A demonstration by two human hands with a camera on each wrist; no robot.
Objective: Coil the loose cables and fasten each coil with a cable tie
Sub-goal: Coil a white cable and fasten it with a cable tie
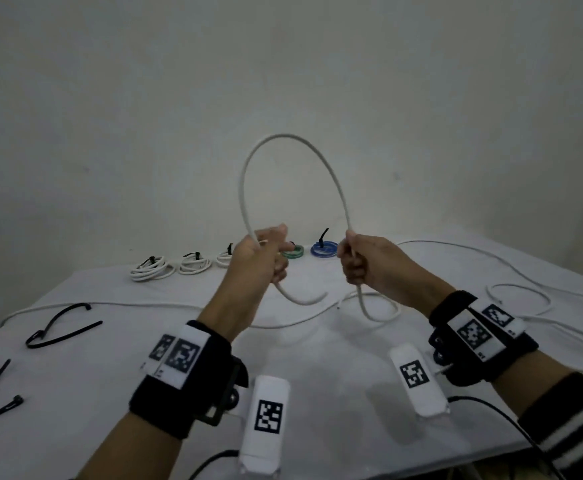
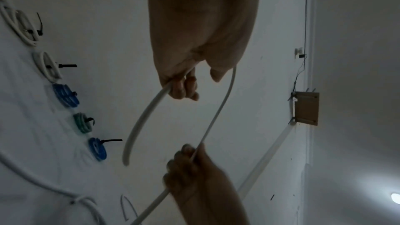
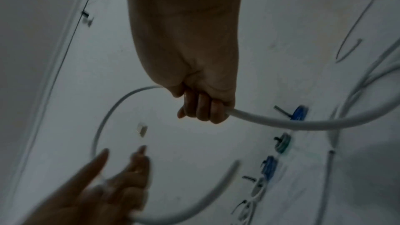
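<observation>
White cable (image 1: pixel 293 161) arches between both grips above the bench (image 1: pixel 318 393). Left hand (image 1: pixel 260 258) grips its short free end; right hand (image 1: pixel 363 261) grips the running length. First loop is forming; next, bring the right grip's section to the left.

Between the left hand (image 1: pixel 260 258) and right hand (image 1: pixel 359 261) an arch of white cable (image 1: pixel 293 138) stands in the air. Tied coils (image 1: pixel 193 263) line the counter (image 1: pixel 110 358) at the wall; loose cable loops (image 1: pixel 522 299) sprawl rightward, black ties (image 1: pixel 58 327) leftward. Bare cloth lies beneath the wrists.
</observation>
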